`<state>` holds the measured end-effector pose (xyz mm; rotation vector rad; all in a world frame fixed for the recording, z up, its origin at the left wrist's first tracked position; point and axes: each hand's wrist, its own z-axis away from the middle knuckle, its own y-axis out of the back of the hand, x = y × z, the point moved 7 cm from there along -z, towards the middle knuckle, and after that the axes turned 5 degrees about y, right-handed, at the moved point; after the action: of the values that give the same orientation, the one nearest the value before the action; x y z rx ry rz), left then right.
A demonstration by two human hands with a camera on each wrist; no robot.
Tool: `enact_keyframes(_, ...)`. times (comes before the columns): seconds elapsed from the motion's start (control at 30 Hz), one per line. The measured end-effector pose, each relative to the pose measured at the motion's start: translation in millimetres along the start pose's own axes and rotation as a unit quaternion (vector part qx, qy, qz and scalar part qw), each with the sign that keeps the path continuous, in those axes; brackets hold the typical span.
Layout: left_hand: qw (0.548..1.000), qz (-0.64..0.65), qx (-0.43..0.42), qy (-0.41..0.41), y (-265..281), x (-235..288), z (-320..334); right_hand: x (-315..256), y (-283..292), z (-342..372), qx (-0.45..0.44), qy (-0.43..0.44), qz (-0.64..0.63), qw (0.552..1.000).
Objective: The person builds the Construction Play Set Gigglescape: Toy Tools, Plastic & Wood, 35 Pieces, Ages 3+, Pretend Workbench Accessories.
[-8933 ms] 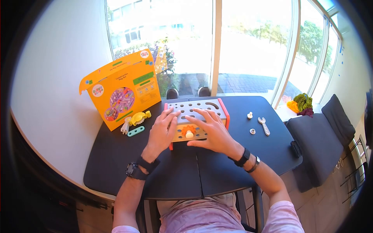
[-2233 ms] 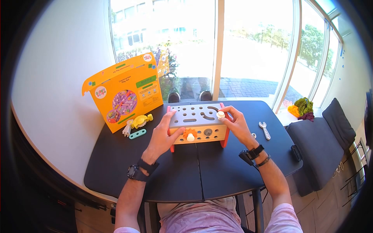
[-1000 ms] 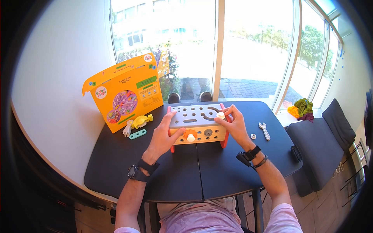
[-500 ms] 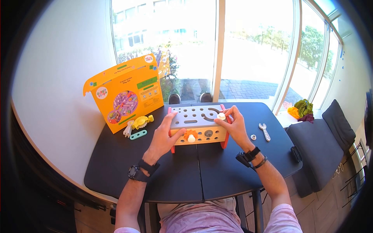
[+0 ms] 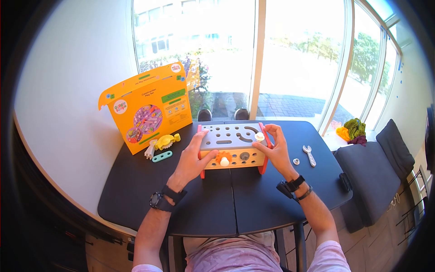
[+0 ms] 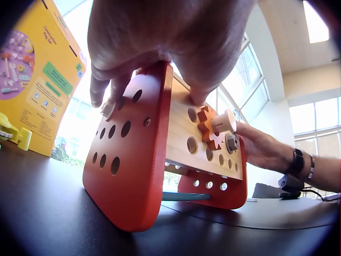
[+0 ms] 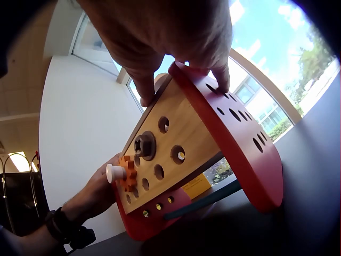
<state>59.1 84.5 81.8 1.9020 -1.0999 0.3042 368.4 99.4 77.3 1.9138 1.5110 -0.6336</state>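
A toy workbench (image 5: 240, 146) with a grey perforated top, wooden front and red end panels stands on the black table. My left hand (image 5: 188, 161) grips its left end, thumb at the front, fingers over the red panel (image 6: 139, 176). At the other end my right hand (image 5: 278, 154) holds the bench, thumb on the front's upper edge and fingers on the outer red panel (image 7: 240, 138). Beside that thumb, a white toy bolt (image 5: 259, 136) sits at the top's front right corner. On the front are an orange gear (image 6: 206, 128) with a white peg (image 7: 114, 173) and a grey bolt head (image 7: 145, 145).
Right of the bench lie a small white nut (image 5: 296, 161) and a grey toy wrench (image 5: 310, 156). To its left are a yellow toy piece (image 5: 165, 141) and a turquoise strip (image 5: 162, 156), before a standing orange box (image 5: 174, 115). A dark chair (image 5: 367, 181) stands beside the table.
The white bolt has gone from the table to the bench's top. My right hand, which pinched it until half a second ago, has let go and spread onto the bench's end.
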Motion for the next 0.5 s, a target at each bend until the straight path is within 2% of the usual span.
enact_keyframes(0.03,1.0,-0.002,0.0,0.0,0,0,0,-2,1,2,-0.002,0.003,0.017,1.0)
enact_keyframes(0.13,1.0,0.007,-0.017,0.004,-1,-2,-1,19,-2,9,-0.062,-0.125,-0.07,0.988)
enact_keyframes(0.33,0.999,0.031,-0.022,-0.029,4,-6,-1,16,7,15,-0.101,-0.098,0.0,0.99)
enact_keyframes(0.43,0.999,-0.016,-0.031,-0.004,15,-26,0,20,12,25,-0.104,-0.153,-0.047,0.982)
enact_keyframes(0.5,0.997,0.04,-0.009,0.071,27,-58,-3,30,16,29,-0.137,-0.152,-0.038,0.978)
